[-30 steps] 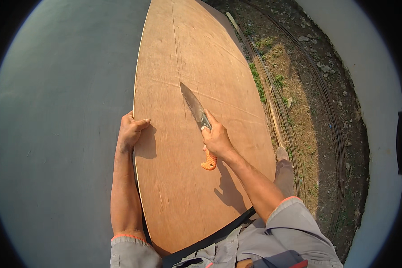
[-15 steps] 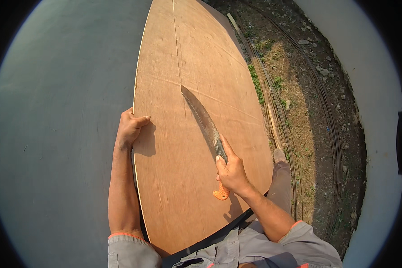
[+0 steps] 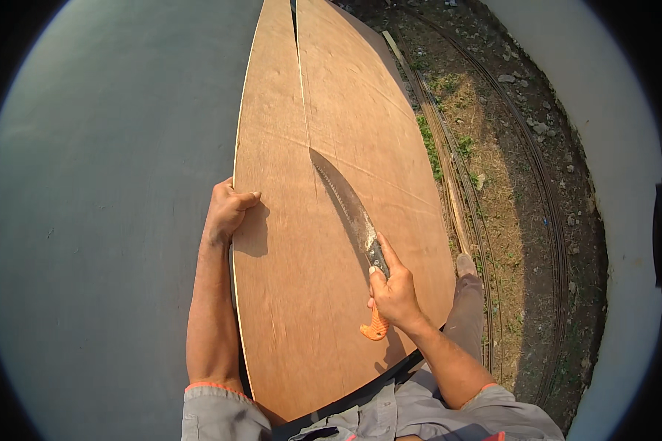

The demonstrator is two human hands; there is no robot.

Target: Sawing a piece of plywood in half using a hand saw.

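A large plywood sheet (image 3: 331,294) stretches away in front of me. A narrow cut (image 3: 299,66) runs down it from the far end, gaping wider at the top. My right hand (image 3: 394,292) is closed around the orange handle of a curved pruning saw (image 3: 343,195), one finger lying along the blade's base. The saw's tip meets the near end of the cut, with its teeth toward the left. My left hand (image 3: 232,209) grips the sheet's left edge, thumb on top and the other fingers mostly hidden beneath.
A grey wall (image 3: 118,220) rises along the left. To the right lie long wooden strips (image 3: 449,176) and thin metal rods (image 3: 533,154) on bare ground with weeds and stones. My shoe (image 3: 465,264) stands beside the sheet. A pale wall (image 3: 610,110) borders the far right.
The cut now shows a wider dark gap at the far end. Sheet, saw and both hands appear slightly further right in view. Both grips stay the same.
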